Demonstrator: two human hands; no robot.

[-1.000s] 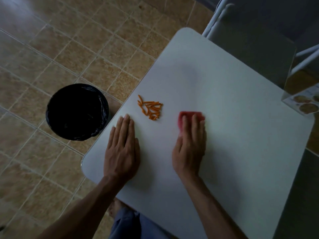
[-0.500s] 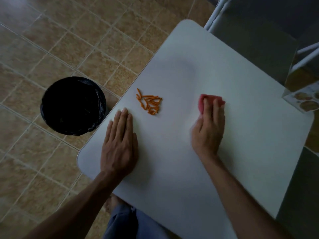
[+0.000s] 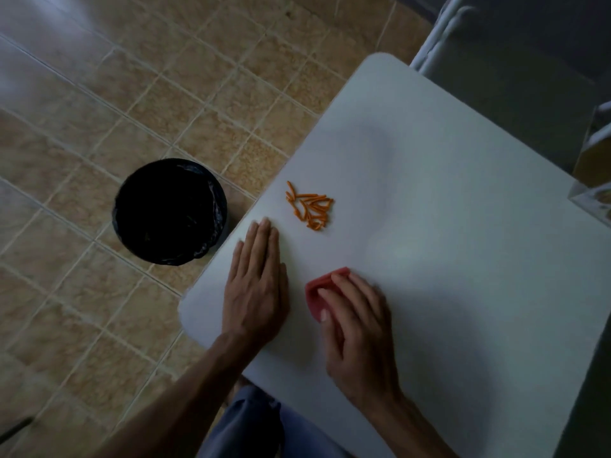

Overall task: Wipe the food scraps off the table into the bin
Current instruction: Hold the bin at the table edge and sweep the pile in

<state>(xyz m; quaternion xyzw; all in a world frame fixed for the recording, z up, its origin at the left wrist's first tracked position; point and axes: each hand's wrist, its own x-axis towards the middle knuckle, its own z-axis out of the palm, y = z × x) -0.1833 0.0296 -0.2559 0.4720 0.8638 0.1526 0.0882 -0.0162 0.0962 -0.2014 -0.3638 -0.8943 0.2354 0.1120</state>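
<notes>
Partly the red cloth (image 3: 314,294) hides under the right hand (image 3: 358,332).

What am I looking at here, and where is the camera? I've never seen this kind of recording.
No machine here: a person works with bare hands, and the picture comes from a camera worn on their head, looking down. The left hand lies flat on the white table near its edge. The right hand presses a red cloth onto the table. A small heap of orange food scraps lies beyond the hands, apart from both. A black bin stands on the tiled floor beside the table.
</notes>
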